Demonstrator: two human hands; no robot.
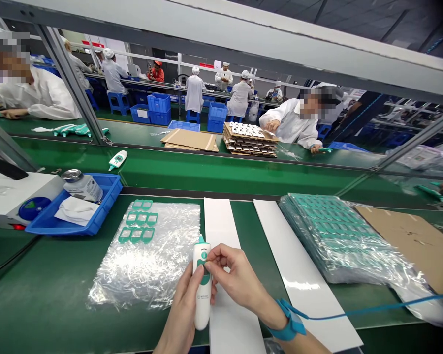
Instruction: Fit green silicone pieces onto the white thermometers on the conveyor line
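A white ear thermometer [203, 310] with a green tip and green trim stands almost upright in front of me. My left hand [183, 300] is closed around its body, thumb near the display. At the display, the thumb and forefinger of my right hand [237, 276] are pinched together; whatever lies between them is hidden. A blue wrist strap [290, 322] circles my right wrist. To the left, several green display frames [142, 219] lie in rows on a clear plastic bag [133, 275].
Two white strips [221, 216] [302, 280] run along the green bench. At right sits a stack of bagged green frames [328, 231] beside cardboard [409, 236]. A blue tray [110, 189] holds a bottle. Another thermometer [118, 160] lies on the green conveyor [192, 172]; co-workers sit beyond.
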